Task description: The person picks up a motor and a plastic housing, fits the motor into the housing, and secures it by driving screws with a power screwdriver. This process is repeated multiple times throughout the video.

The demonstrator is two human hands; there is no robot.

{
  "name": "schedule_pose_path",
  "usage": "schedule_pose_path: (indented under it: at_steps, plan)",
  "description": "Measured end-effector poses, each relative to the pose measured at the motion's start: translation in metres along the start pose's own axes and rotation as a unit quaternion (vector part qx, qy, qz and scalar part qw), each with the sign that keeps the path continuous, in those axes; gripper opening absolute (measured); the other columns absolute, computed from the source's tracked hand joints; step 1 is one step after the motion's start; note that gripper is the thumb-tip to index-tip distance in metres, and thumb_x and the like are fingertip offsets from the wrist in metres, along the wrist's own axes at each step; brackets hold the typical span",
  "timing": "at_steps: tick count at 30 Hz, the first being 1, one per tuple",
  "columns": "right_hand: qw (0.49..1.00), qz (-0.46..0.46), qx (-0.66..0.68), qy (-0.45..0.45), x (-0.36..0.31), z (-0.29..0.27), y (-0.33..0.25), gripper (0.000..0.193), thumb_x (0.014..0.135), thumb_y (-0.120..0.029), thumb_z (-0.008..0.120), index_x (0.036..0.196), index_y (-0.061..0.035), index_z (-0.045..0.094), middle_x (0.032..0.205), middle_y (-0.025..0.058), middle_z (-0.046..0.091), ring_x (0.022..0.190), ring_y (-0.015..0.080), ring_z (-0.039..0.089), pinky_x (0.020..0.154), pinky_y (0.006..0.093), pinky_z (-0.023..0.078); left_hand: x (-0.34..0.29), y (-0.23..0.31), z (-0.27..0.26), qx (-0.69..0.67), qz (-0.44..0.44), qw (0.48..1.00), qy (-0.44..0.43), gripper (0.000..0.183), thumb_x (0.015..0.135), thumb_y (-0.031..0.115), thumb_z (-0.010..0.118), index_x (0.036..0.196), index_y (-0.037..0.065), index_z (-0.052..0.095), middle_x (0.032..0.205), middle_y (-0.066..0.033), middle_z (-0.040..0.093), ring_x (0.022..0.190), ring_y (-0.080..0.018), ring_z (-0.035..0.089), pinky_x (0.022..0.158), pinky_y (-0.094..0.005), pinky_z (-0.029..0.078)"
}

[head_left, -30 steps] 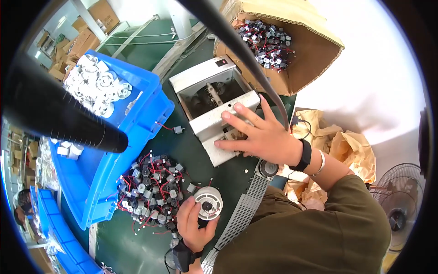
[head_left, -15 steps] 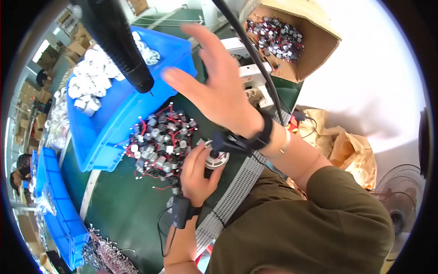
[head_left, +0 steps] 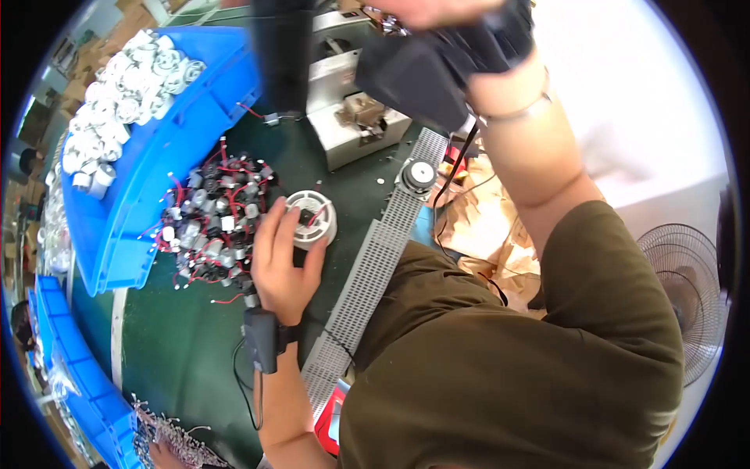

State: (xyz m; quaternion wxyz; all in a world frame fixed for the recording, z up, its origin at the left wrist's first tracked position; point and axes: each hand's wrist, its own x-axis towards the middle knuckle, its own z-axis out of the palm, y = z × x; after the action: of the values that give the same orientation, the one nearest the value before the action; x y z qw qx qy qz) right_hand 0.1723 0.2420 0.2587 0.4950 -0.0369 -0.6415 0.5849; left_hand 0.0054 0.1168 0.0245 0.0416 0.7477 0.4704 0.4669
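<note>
Right grip: since the frame half a second ago, it has risen in your head view from mid-air before the bin to the top edge; it is blurred and cut off there, so you cannot tell whether it is open or closed on anything.
Black tool: it has swung nearly upright, now hanging between bin and machine, its upper end near your right grip.
Left grip: your fingers stay curled against the near left side of the round white housing, thumb at its lower edge, steadying it.
Round white housing: it sits on the green tabletop, just right of the motors, with a red wire showing inside.
Motor pile: small motors with red wires crowd close to your left fingers.
Blue bin: it stands beyond the pile, with white round parts heaped inside.
Loose motor: it lies near the bin's right end, below the tool.
Metal machine: your tool and the black wrist device hide parts of it.
Perforated strip: it runs between your body and the housing.
Brown paper: it lies crumpled beyond the strip, to your right.
</note>
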Motion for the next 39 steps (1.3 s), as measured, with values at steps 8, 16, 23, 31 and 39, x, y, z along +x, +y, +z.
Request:
schedule_pose_path:
  at_steps: [8, 16, 23, 31, 39]
  plan:
    - [0.976, 0.015, -0.165, 0.144, -0.073, -0.049, 0.032, 0.023, 0.075, -0.007, 0.073, 0.091, -0.001, 0.057, 0.075, 0.0031, 0.06, 0.059, 0.0099, 0.056, 0.053, 0.0222, 0.044, -0.011, -0.006, -0.001, 0.028, -0.006, 0.999, -0.039, 0.041, 0.065, 0.002, 0.076, 0.105, 0.002, 0.063, 0.123, -0.0222, 0.051, 0.106, -0.0374, 0.055, 0.087, -0.0411, 0.048]
    - [0.98, -0.08, -0.069, 0.171, -0.08, -0.058, 0.048, 0.021, 0.079, -0.011, 0.069, 0.092, 0.0001, 0.056, 0.071, 0.0039, 0.057, 0.052, 0.0103, 0.054, 0.046, 0.0225, 0.042, -0.013, -0.003, -0.005, 0.054, -0.012, 0.997, -0.06, 0.043, 0.066, 0.003, 0.075, 0.107, 0.002, 0.063, 0.126, -0.023, 0.049, 0.11, -0.0377, 0.054, 0.089, -0.0407, 0.049]
    - [0.98, -0.055, -0.07, 0.18, -0.081, -0.061, 0.056, 0.023, 0.08, -0.011, 0.069, 0.093, 0.0014, 0.055, 0.072, 0.0054, 0.058, 0.052, 0.0107, 0.054, 0.046, 0.0226, 0.042, -0.012, -0.005, -0.007, 0.055, -0.007, 0.996, -0.067, 0.042, 0.067, 0.004, 0.074, 0.107, 0.001, 0.062, 0.126, -0.0236, 0.049, 0.11, -0.0377, 0.054, 0.089, -0.0405, 0.049]
    - [0.962, -0.049, -0.169, 0.207, -0.08, -0.055, 0.057, 0.025, 0.078, -0.007, 0.068, 0.096, 0.0027, 0.053, 0.07, 0.0066, 0.059, 0.051, 0.0118, 0.054, 0.047, 0.0236, 0.042, -0.011, -0.006, -0.007, 0.051, 0.002, 0.996, -0.069, 0.044, 0.069, 0.003, 0.073, 0.111, 0.002, 0.061, 0.125, -0.0245, 0.049, 0.11, -0.0388, 0.054, 0.089, -0.0414, 0.048]
    - [0.976, -0.025, -0.151, 0.153, -0.083, -0.059, 0.055, 0.026, 0.077, -0.007, 0.068, 0.096, 0.0015, 0.053, 0.064, 0.0051, 0.057, 0.049, 0.0122, 0.054, 0.046, 0.0232, 0.042, -0.011, -0.002, -0.004, 0.043, 0.0, 0.998, -0.05, 0.037, 0.071, -0.001, 0.069, 0.106, -0.001, 0.06, 0.126, -0.0236, 0.049, 0.111, -0.0373, 0.053, 0.091, -0.0396, 0.046]
